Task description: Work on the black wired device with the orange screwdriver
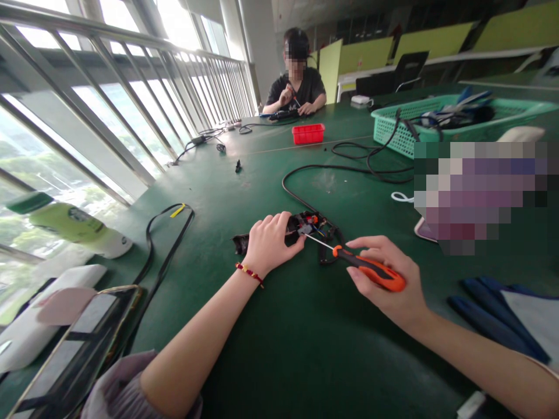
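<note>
My left hand [269, 241] is closed over a black, opened-up device housing [293, 233] lying on the green table. Coloured wires and a small red-orange part show at the housing's right end, where a black cable runs out. In my right hand [393, 279] is a screwdriver [371, 270] with an orange and black handle. Its thin metal shaft points left, and the tip meets the device near my left thumb. I cannot make out which part the tip touches. The underside of the device is hidden.
A bottle [72, 224], a phone [72, 355] and a black strap [163, 256] lie left. Farther off are a red tray [308, 134], a small black piece [238, 166] and a green basket [393, 131] of tools. Dark blue gloves [498, 314] lie right. Another person [294, 87] sits opposite.
</note>
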A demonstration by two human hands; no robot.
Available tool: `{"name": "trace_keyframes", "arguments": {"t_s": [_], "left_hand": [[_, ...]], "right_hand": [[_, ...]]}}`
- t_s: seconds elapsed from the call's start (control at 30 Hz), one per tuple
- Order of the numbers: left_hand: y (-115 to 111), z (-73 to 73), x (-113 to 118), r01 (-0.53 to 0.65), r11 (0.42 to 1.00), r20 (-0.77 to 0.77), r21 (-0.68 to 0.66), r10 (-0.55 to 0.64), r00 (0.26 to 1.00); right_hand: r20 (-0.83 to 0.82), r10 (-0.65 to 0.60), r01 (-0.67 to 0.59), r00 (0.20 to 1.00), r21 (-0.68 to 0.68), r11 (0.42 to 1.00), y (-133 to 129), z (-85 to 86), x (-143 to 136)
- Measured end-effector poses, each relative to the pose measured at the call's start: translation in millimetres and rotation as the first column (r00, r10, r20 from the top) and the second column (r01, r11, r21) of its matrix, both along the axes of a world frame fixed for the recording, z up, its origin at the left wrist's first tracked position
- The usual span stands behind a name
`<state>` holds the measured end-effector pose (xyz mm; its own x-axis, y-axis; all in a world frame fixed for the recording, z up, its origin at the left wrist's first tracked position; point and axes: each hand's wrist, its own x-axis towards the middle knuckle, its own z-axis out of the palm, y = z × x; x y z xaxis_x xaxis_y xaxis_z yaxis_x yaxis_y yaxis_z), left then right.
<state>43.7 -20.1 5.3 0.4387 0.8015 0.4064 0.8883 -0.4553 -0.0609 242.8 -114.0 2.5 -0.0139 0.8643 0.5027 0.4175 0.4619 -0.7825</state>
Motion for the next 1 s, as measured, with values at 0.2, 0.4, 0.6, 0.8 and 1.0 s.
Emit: {"name": "trace_keyframes", "arguments": {"t_s": [0.2,0.4,0.6,0.8,1.0], "left_hand": [[0.6,-0.2,0.0,0.003,1.0,0.014,0.003,-0.003,1.0],[0.9,-0.8,0.0,-0.006,1.0,-0.01,0.002,0.006,1.0],[1.0,0.1,0.2,-0.007,1.0,-0.006,-0.008,0.007,1.0],[0.5,1.5,0.8,-0.012,1.0,-0.013,-0.017,0.011,1.0],[0.4,1.0,0.8,-0.016,1.0,-0.013,-0.017,0.016,1.0]], "right_hand": [[-0.148,-0.025,0.042,0.989,0.112,0.993,4.3,-3.9,-3.4],[-0.047,0.024,-0.015,0.999,0.191,0.981,6.1,-5.3,1.7],[-0.08,0.055,-0.054,0.995,0.017,0.998,-1.3,-2.3,-0.9],[-0.125,-0.009,0.035,0.992,0.207,0.978,4.3,-3.4,-2.6],[0.009,0.045,-0.046,0.999,0.012,0.999,-0.6,-3.0,0.0]]}}
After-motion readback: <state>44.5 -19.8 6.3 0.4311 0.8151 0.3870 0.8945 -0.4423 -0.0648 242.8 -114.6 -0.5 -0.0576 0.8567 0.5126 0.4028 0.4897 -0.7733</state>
